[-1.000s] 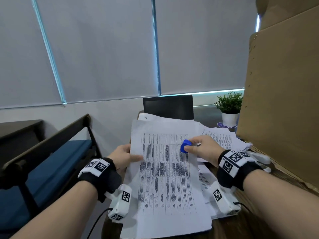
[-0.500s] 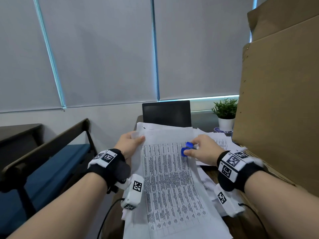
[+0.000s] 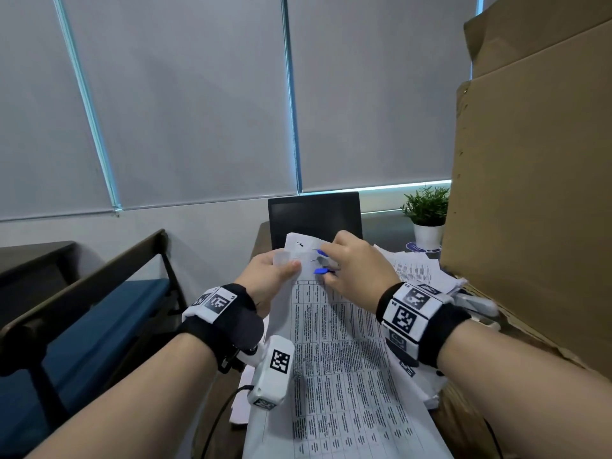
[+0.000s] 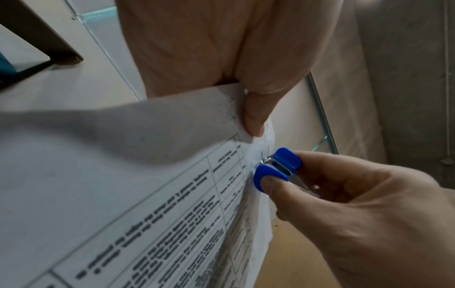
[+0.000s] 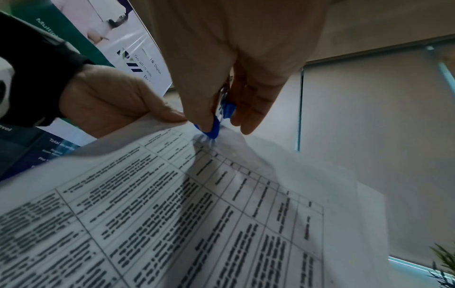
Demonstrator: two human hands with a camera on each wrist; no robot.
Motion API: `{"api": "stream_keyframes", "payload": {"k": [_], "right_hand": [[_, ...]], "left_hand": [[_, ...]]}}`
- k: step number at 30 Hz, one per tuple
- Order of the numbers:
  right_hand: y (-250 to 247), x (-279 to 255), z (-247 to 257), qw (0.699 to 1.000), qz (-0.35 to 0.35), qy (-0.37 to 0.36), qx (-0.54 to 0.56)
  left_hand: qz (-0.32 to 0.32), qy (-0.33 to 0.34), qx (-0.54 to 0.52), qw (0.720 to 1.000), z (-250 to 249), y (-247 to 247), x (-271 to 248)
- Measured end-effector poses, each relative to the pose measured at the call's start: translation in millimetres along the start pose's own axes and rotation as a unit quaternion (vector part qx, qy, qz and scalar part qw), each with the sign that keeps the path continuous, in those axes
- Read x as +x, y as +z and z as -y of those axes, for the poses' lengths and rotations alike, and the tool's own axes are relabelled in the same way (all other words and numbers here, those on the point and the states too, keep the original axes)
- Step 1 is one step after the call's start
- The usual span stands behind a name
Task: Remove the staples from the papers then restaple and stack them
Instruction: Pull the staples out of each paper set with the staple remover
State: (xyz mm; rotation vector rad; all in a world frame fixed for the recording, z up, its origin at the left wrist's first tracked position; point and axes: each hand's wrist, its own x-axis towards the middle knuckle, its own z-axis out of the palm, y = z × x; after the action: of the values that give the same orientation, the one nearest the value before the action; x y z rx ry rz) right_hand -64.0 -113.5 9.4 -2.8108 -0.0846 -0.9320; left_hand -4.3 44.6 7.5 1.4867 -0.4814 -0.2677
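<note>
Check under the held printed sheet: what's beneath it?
Under the printed sheet, more loose papers poke out on the right and one white edge at lower left. The desk shows only at the margins. Anything directly under the sheet is covered.

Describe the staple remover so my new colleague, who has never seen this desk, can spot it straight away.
Start at the tall brown cardboard box on the right, then look left to the lifted sheaf of white printed papers before the black laptop screen. At its top corner, the right hand pinches the small staple remover: two bright blue plastic grips around shiny metal, the only blue thing among white sheets.
</note>
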Motion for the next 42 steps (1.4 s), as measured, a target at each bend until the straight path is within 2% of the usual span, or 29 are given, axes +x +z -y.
{"api": "stream_keyframes", "payload": {"k": [6, 14, 20, 32, 42], "right_hand": [[-1.7, -1.4, 0.8, 0.999, -0.008, -0.017, -0.032], [-1.9, -4.3, -1.3, 0.997, -0.066, -0.031, -0.038], [-0.6, -9.2, -12.9, 0.999, 0.012, -0.032, -0.034], [0.6, -14.2, -17.5, 0.998, -0.021, -0.050, -0.040], [7.6, -21.8, -29.2, 0.999, -0.039, -0.015, 0.011]], "left_hand": [[0.010, 0.006, 0.046, 0.999, -1.9, 4.9, 0.5], [0.033, -0.001, 0.081, 0.996, 0.2, 12.5, 2.9], [0.017, -0.013, 0.079, 0.997, 3.0, 13.7, 6.4], [0.024, 0.010, 0.121, 0.992, 3.6, 27.9, 8.9], [0.002, -0.013, 0.141, 0.990, 6.7, 37.7, 19.4]]}}
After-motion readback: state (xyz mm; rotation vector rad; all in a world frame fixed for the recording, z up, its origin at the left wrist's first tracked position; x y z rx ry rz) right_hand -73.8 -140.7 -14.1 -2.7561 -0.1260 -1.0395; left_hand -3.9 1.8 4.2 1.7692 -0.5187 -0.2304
